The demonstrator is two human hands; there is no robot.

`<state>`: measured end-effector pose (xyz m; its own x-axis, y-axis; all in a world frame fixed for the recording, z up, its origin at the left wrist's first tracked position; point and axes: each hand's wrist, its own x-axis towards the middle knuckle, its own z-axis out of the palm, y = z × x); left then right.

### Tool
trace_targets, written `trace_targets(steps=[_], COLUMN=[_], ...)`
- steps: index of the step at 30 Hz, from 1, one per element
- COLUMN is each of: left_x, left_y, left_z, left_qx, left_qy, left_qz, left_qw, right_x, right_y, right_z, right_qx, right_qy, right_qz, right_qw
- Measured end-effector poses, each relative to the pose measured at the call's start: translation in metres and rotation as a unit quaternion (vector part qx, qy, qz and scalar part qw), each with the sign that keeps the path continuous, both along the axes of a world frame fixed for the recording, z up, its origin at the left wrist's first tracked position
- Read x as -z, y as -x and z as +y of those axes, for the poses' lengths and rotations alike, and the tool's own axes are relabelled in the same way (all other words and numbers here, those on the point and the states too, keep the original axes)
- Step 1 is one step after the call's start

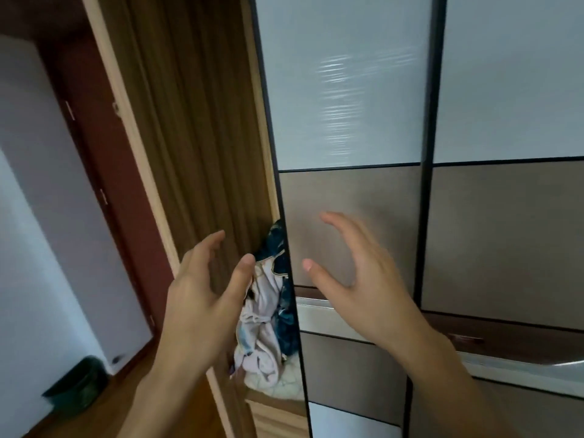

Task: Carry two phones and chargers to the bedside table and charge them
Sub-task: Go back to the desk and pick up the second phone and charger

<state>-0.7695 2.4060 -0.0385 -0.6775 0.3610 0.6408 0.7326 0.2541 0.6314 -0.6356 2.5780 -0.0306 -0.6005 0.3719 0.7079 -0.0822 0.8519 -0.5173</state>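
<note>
Both the left hand [202, 298] and the right hand [357, 279] are open and empty at the wardrobe door [350, 216], no phones or chargers in sight, so the task seems barely begun.

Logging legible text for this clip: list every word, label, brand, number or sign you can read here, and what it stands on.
None: no readable text anywhere in the view.
Wardrobe door: plain panels, only a glare streak, no lettering.
Clothes in the gap: patterned fabric, no words made out.
Bin on the floor: dark and blurred, no label visible.
Left hand and right hand: open, holding nothing printed.
</note>
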Motion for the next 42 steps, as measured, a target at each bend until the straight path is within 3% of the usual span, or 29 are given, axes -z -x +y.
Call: trace_targets(steps=[11, 21, 31, 42], left_x=[-0.015, -0.028, -0.025, -0.010], left_y=[0.047, 0.118, 0.158, 0.184], left_z=[-0.073, -0.123, -0.209, -0.370], left_qx=[-0.156, -0.306, -0.438, -0.528], left_qy=[-0.020, -0.048, -0.074, -0.046], left_qz=[-0.012, 0.029, 0.053, 0.041], left_qw=[0.988, 0.950, 0.894, 0.847], right_x=[-0.005, -0.017, -0.022, -0.005], right_y=[0.120, 0.248, 0.346, 0.423], right_z=[-0.064, -0.094, -0.174, -0.357], right_qx=[-0.184, -0.304, -0.459, -0.571], right_qy=[-0.006, -0.002, -0.046, -0.061], right_qz=[-0.014, 0.018, 0.036, 0.001], right_qw=[0.983, 0.953, 0.886, 0.819])
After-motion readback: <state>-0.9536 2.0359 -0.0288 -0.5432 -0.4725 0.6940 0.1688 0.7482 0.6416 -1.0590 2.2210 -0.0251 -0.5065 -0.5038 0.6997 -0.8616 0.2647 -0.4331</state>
